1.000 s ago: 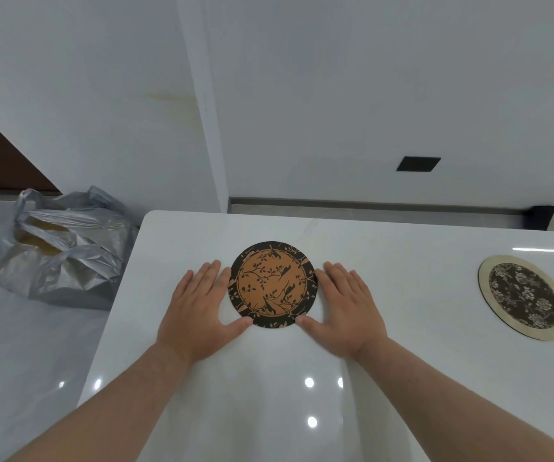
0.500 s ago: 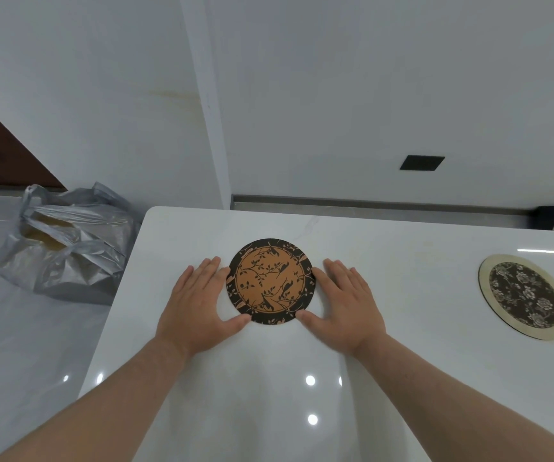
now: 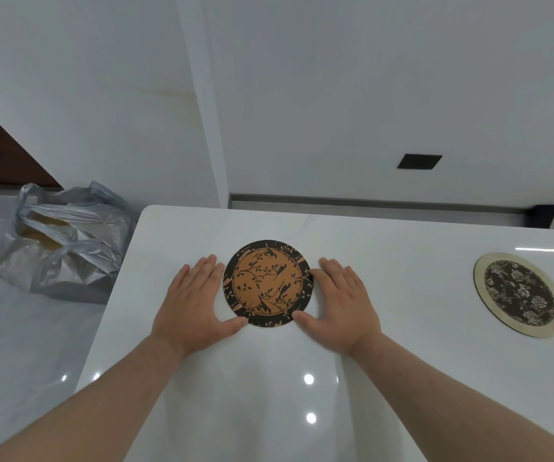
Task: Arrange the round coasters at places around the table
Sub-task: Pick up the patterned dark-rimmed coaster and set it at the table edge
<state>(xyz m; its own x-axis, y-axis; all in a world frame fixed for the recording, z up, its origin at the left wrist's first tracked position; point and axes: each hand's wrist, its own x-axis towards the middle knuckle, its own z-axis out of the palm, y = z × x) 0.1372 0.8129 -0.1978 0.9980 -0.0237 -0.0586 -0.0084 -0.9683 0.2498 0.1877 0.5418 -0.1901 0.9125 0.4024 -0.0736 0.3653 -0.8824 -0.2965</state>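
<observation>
Orange-and-black round coaster [image 3: 268, 283] on white table [image 3: 402, 261], straight-fingered left grip [image 3: 192, 305] touching its 9 o'clock rim, right grip [image 3: 342, 308] likewise at 3 o'clock

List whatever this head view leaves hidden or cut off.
Head view:
- Silver bag contents: crumpled plastic hides all but a tan patch.
- Table: right and near parts cut off by the frame; any coasters there go unseen.
- Undersides of the orange coaster and floral coaster: both lie flat.
- Dark objects at the right edge: cropped, too small to identify.
</observation>
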